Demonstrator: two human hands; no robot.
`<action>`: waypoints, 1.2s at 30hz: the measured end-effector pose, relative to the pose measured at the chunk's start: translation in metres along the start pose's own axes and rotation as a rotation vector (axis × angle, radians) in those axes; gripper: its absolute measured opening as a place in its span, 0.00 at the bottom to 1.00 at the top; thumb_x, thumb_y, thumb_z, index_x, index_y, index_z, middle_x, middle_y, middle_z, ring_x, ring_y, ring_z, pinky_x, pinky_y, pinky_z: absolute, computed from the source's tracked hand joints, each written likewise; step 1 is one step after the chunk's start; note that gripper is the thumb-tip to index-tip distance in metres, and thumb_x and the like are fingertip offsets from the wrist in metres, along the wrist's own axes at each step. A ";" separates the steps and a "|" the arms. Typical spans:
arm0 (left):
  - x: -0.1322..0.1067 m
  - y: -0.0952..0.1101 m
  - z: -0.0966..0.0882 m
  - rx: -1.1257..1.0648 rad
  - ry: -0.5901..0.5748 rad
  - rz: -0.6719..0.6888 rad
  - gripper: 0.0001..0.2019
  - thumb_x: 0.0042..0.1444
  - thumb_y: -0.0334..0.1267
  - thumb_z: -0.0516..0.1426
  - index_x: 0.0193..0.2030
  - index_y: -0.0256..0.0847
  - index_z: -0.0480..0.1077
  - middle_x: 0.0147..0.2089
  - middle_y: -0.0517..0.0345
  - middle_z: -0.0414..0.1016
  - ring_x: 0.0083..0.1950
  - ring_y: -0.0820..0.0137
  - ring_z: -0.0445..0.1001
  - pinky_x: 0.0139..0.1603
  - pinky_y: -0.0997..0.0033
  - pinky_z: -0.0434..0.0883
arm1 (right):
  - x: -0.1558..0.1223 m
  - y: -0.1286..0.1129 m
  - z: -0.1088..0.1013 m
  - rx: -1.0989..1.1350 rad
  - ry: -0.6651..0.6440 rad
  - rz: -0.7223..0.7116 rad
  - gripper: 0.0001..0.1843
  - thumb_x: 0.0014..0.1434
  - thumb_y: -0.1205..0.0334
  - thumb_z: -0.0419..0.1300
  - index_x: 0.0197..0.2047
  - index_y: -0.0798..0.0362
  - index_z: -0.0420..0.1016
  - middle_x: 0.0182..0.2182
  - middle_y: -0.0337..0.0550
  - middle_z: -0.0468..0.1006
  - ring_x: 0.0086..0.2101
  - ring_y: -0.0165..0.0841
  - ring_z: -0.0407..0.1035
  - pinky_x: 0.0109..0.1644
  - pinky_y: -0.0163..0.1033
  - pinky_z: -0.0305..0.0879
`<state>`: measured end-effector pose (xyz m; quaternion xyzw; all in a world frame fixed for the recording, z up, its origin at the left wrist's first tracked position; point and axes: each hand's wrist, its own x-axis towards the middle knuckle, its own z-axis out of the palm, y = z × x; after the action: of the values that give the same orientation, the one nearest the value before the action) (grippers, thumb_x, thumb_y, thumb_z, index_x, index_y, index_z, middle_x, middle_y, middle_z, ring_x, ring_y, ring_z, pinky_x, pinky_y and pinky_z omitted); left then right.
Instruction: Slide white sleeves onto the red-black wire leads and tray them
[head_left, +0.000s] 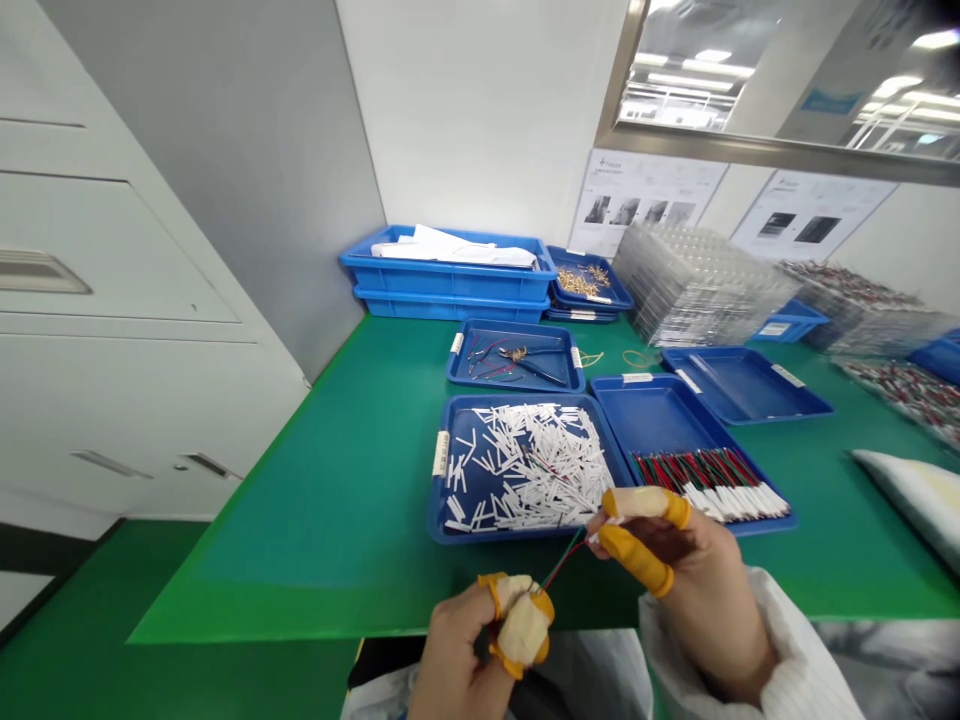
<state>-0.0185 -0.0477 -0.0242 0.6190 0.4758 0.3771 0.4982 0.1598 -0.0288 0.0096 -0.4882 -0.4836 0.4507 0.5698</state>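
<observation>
My left hand [499,635], with yellow finger cots on its fingertips, pinches the lower end of a thin red and green wire pair [562,565] near the table's front edge. At the wires' upper end my right hand [667,560], also in finger cots, is closed on a small white piece that its fingers mostly cover. Just beyond the hands lies a blue tray [439,510] of loose white tubes [555,460]. Right of it, another blue tray [637,405] holds a row of red and green wires [697,470] with white ends.
Pliers [536,370] and loose wires lie in a small tray [517,330] farther back. Stacked blue bins [450,290], a tray of brass-coloured parts [581,280] and clear plastic trays [690,280] line the wall. Another blue tray [750,385] sits at right.
</observation>
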 end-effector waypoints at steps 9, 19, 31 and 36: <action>-0.002 0.008 -0.001 -0.046 0.001 -0.034 0.08 0.48 0.30 0.51 0.20 0.39 0.65 0.22 0.60 0.66 0.26 0.72 0.65 0.25 0.78 0.62 | -0.004 0.002 0.002 -0.116 0.033 -0.063 0.16 0.45 0.70 0.64 0.38 0.47 0.70 0.26 0.35 0.78 0.28 0.28 0.73 0.34 0.29 0.70; -0.001 0.013 0.002 -0.314 -0.033 -0.125 0.08 0.44 0.25 0.50 0.20 0.38 0.66 0.21 0.62 0.65 0.23 0.75 0.64 0.25 0.79 0.61 | -0.015 0.001 0.013 -0.144 -0.247 -0.029 0.10 0.45 0.70 0.64 0.31 0.48 0.72 0.25 0.37 0.79 0.27 0.31 0.74 0.31 0.32 0.71; -0.001 0.011 0.007 -0.351 -0.061 -0.154 0.06 0.44 0.29 0.51 0.19 0.36 0.66 0.21 0.61 0.63 0.23 0.75 0.63 0.23 0.78 0.59 | -0.001 -0.031 -0.005 -0.408 -0.034 -0.191 0.03 0.49 0.65 0.61 0.30 0.49 0.76 0.26 0.38 0.80 0.29 0.32 0.74 0.36 0.33 0.72; -0.003 0.008 0.006 -0.315 -0.069 -0.087 0.07 0.44 0.29 0.50 0.20 0.36 0.66 0.21 0.60 0.63 0.23 0.74 0.63 0.24 0.77 0.59 | -0.003 -0.029 -0.004 -0.433 -0.023 -0.208 0.12 0.47 0.67 0.62 0.36 0.42 0.74 0.27 0.32 0.81 0.29 0.27 0.75 0.37 0.27 0.71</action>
<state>-0.0116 -0.0522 -0.0173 0.5245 0.4199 0.4037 0.6209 0.1647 -0.0359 0.0373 -0.5414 -0.6231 0.2812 0.4895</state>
